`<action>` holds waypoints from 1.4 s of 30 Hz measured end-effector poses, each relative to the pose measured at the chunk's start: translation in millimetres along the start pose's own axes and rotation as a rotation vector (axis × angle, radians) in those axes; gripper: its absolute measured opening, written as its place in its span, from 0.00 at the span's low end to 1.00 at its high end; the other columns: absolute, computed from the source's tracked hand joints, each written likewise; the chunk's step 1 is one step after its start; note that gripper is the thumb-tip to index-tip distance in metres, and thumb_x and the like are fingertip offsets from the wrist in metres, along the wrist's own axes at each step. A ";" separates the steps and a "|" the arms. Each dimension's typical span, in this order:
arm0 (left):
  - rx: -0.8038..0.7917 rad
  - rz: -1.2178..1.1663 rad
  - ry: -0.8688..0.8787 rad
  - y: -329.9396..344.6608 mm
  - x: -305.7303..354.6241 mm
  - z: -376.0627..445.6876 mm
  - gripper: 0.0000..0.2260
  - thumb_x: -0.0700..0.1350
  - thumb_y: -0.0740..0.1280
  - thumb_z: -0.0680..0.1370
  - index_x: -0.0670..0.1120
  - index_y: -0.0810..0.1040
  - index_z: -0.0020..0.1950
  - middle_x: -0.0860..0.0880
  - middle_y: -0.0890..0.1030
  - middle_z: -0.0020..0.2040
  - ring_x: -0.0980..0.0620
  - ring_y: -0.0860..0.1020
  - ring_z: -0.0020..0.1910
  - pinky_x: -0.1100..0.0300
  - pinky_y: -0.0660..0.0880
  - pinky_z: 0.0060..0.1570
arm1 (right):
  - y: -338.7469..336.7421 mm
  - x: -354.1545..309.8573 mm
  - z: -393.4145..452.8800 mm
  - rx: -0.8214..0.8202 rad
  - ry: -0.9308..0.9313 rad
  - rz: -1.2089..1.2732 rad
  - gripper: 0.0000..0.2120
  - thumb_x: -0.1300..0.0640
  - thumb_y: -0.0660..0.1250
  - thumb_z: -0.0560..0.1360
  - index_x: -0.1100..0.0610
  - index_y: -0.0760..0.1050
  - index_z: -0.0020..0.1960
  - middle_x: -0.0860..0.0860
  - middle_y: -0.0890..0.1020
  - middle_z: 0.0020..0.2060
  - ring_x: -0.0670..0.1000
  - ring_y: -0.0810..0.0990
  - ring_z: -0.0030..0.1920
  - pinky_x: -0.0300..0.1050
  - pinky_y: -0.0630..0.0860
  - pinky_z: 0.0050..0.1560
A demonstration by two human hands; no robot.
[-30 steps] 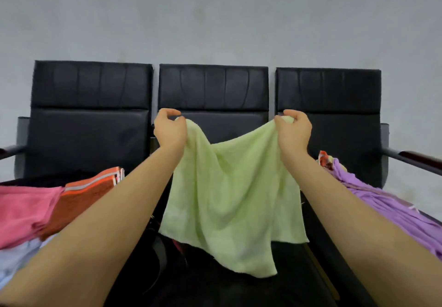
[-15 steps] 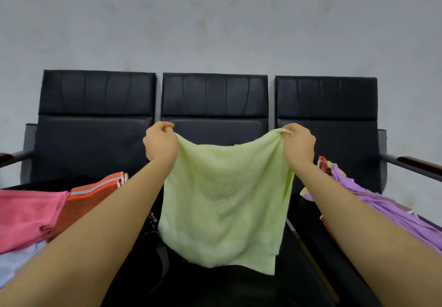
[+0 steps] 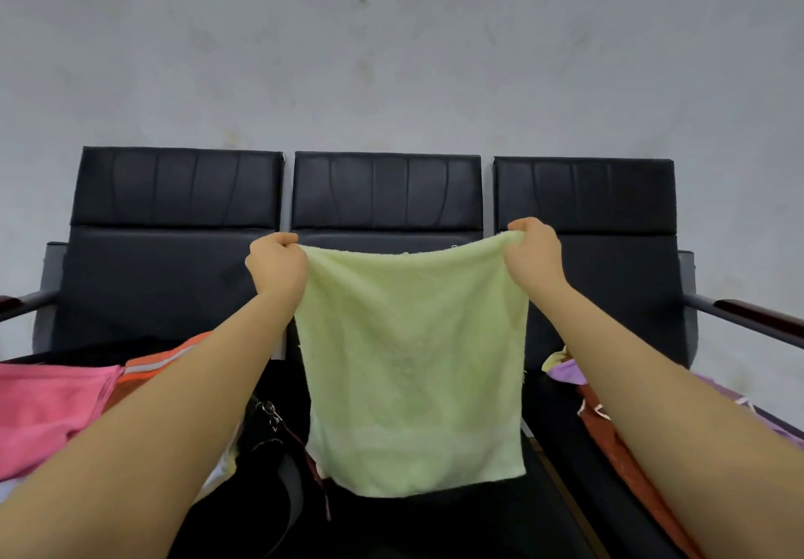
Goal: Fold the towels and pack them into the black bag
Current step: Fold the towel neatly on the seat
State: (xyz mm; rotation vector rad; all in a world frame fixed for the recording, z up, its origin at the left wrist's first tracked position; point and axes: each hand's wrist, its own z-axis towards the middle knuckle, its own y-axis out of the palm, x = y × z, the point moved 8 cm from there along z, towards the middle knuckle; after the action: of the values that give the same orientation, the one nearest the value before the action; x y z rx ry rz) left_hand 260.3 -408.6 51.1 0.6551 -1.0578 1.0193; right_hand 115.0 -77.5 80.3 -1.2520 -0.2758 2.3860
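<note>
A light green towel [image 3: 413,367] hangs flat and spread in front of the middle seat. My left hand [image 3: 276,265] pinches its upper left corner and my right hand [image 3: 533,254] pinches its upper right corner, both raised at backrest height. The towel's lower edge hangs just above the middle seat. The black bag [image 3: 269,463], with a metal clasp and a dark red strap, lies low on the middle seat, left of the towel and partly hidden by my left forearm.
A row of three black chairs [image 3: 174,219] stands against a grey wall. Pink [image 3: 48,406] and orange [image 3: 143,367] towels lie on the left seat. Purple [image 3: 565,373] and rust-coloured [image 3: 618,449] cloths lie on the right seat. A dark armrest [image 3: 757,315] juts out at right.
My hands have moved apart and slightly up, pulling the green towel from a sagging drape into a flat, taut sheet. The view has tilted upward a little.
</note>
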 end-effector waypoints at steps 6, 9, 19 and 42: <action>0.041 0.017 0.076 -5.9 12.1 -1.0 0.15 0.38 0.55 0.81 0.43 0.78 0.63 0.44 0.79 0.59 0.51 0.74 0.44 0.62 0.68 0.38 | -22.6 3.6 1.4 0.182 0.019 -0.017 0.14 0.67 0.55 0.76 0.59 0.79 0.49 0.55 0.79 0.47 0.53 0.76 0.40 0.43 0.70 0.34; 0.085 -0.062 0.051 -7.2 19.2 0.2 0.17 0.35 0.53 0.80 0.44 0.78 0.62 0.44 0.78 0.59 0.48 0.74 0.44 0.60 0.70 0.39 | -31.3 8.9 2.3 0.239 0.105 0.198 0.11 0.64 0.60 0.77 0.56 0.80 0.49 0.52 0.81 0.46 0.52 0.77 0.43 0.44 0.72 0.37; 0.018 -0.154 -0.067 1.3 31.1 6.1 0.22 0.27 0.54 0.74 0.43 0.79 0.61 0.44 0.77 0.62 0.57 0.70 0.32 0.66 0.69 0.33 | -41.1 10.7 1.7 0.337 0.198 0.482 0.08 0.63 0.63 0.76 0.60 0.80 0.52 0.52 0.81 0.51 0.50 0.77 0.48 0.46 0.76 0.50; 0.014 -0.031 -0.024 24.2 11.8 -0.9 0.23 0.30 0.50 0.74 0.44 0.81 0.54 0.47 0.77 0.40 0.52 0.65 0.26 0.61 0.65 0.25 | -39.3 50.2 -7.9 0.397 0.276 0.529 0.21 0.72 0.55 0.75 0.59 0.77 0.62 0.53 0.79 0.59 0.43 0.73 0.38 0.29 0.70 0.31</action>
State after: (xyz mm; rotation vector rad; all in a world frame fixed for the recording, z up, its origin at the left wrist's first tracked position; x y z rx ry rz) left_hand 240.2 -393.7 61.0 0.6949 -1.0591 0.9954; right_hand 107.4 -19.6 53.3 -1.5646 0.6579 2.4517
